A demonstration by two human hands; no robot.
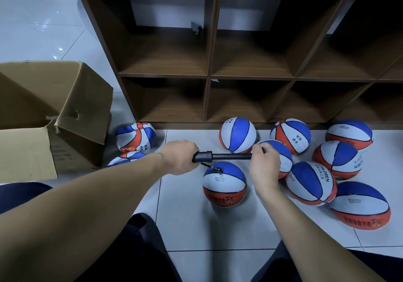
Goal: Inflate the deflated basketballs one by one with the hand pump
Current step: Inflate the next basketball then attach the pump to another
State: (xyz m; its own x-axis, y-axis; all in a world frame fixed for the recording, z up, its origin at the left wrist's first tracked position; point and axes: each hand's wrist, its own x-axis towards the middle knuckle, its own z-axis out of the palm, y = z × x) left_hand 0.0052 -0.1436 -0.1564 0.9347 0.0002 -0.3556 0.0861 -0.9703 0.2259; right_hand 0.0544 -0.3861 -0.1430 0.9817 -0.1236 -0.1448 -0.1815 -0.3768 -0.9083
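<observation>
In the centre of the frame, the left hand [180,157] grips one end of the black hand pump [224,156]; the right hand [262,163] grips the other end. Its hose goes into the basketball [224,185] on the floor just below.

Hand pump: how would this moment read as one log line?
step: pumping | left hand: grips hand pump body | right hand: holds handle end | hose: in basketball on floor
</observation>
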